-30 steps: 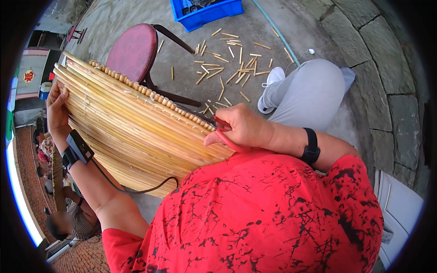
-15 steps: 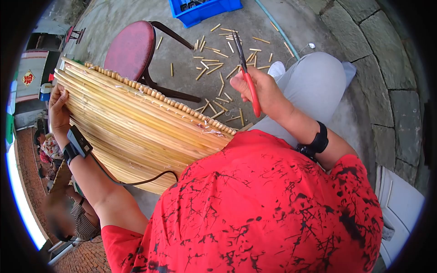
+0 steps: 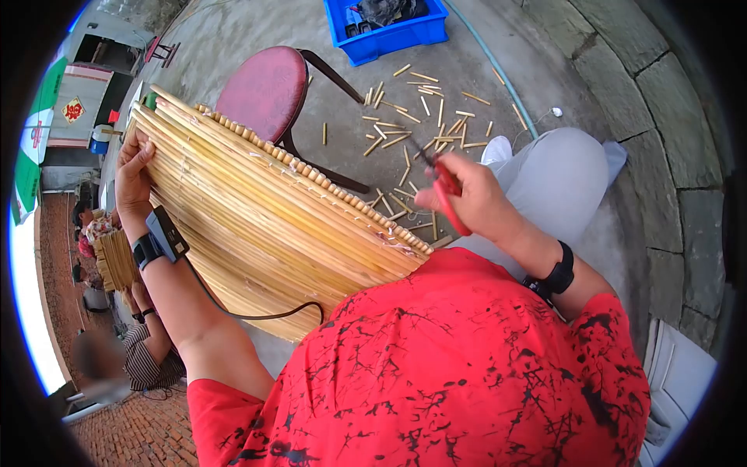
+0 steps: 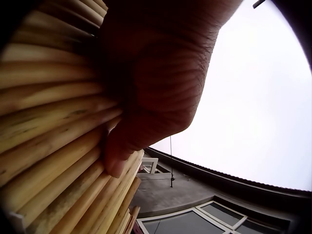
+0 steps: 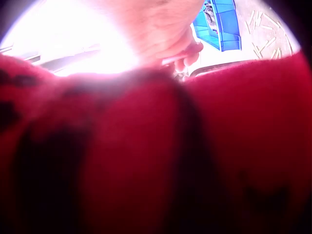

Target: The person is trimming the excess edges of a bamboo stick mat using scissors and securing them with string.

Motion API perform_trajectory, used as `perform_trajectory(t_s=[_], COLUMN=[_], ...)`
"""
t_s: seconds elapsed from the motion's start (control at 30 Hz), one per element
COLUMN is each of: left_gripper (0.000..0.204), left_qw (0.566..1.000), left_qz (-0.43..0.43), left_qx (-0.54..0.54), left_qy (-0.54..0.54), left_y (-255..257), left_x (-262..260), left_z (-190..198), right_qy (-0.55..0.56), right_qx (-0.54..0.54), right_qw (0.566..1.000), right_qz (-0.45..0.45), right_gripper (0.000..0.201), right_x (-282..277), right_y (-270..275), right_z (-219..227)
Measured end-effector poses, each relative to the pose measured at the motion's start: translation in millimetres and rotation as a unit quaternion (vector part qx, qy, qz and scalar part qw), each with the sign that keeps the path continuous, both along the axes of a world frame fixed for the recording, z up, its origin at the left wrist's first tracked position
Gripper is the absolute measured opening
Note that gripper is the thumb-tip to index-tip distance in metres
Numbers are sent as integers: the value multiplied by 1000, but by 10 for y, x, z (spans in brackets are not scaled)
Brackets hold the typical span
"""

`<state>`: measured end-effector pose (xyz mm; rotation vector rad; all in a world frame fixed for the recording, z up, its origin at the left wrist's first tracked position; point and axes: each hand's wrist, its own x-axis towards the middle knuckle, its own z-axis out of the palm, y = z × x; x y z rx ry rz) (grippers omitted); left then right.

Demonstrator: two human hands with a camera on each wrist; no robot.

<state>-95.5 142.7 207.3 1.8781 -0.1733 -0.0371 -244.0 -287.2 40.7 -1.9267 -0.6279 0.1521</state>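
A mat of pale yellow bamboo sticks (image 3: 264, 210) tied with thin white string slopes across the lap, one edge lined with rounded stick ends. My left hand (image 3: 138, 175) grips its far left end, the thumb (image 4: 115, 158) lying over the sticks in the left wrist view. Off the mat's right end, my right hand (image 3: 478, 198) holds red-handled scissors (image 3: 449, 204), their dark blades blurred and pointing away from my body. In the right wrist view, red shirt cloth (image 5: 131, 146) covers most of the frame, with part of the right hand (image 5: 161, 29) above it.
A round red stool (image 3: 264, 93) stands beyond the mat. Short cut stick pieces (image 3: 443, 140) lie scattered on the concrete, near a blue crate (image 3: 389, 39) with dark things inside. A thin hose (image 3: 490, 58) runs along the floor. Other people (image 3: 148, 354) sit at left.
My right hand has lifted the scissors off the mat's near right edge and out to the right, over the floor. The blades have since tilted and dropped lower. The left hand keeps its grip.
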Motion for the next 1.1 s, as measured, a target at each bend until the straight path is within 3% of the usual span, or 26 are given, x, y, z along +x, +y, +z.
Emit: perform_trajectory(t_s=[0.1,0.13,0.17,0.23,0.27,0.3,0.37,0.4,0.5,0.53,0.63,0.67,0.8,0.93,1.1], left_gripper=[11,11,10,9,9,9,9,9,9,9,10,10,13,14,14], left_qw=[1000,1000,1000,1000,1000,999,999,999,1000,999,1000,1000,1000,999,999], left_qz=[-15,-13,-13,-12,-11,-8,0,-11,-13,-11,-6,-3,-12,-38,-34], left_qx=[-8,-6,-4,-10,-17,-25,-25,-18,-12,-16,-18,-14,2,-3,-9], left_qy=[16,15,12,17,23,30,29,28,20,27,24,17,-1,-13,-9], left_y=[126,160,155,117,91,66,81,157,133,115,26,2,-28,-61,-67], left_x=[-3,9,35,27,17,6,13,50,28,17,5,-20,-40,-25,-26], left_z=[-24,-28,-29,-29,-17,-10,-30,-34,-34,-24,-10,-4,10,24,41], right_qy=[64,-4,-3,-79,-38,-35,81,83,-46,5,-30,73,-36,44,-32], right_qx=[111,89,88,34,4,2,72,70,-48,-27,-41,-15,-47,-51,-66], right_qw=[967,979,979,995,996,996,993,993,997,998,999,995,998,998,997], right_qz=[-219,-181,-186,56,79,77,-55,-53,48,54,-14,-67,-9,-7,-11], right_gripper=[46,35,35,47,46,46,51,51,54,54,56,59,67,71,65], right_x=[123,72,-4,-121,-98,-72,-11,-36,-178,-164,-10,28,69,157,223], right_y=[-59,-8,64,198,168,112,39,45,114,137,59,54,118,194,278], right_z=[36,41,-33,-178,-163,-128,-17,-27,-124,-120,25,101,40,217,283])
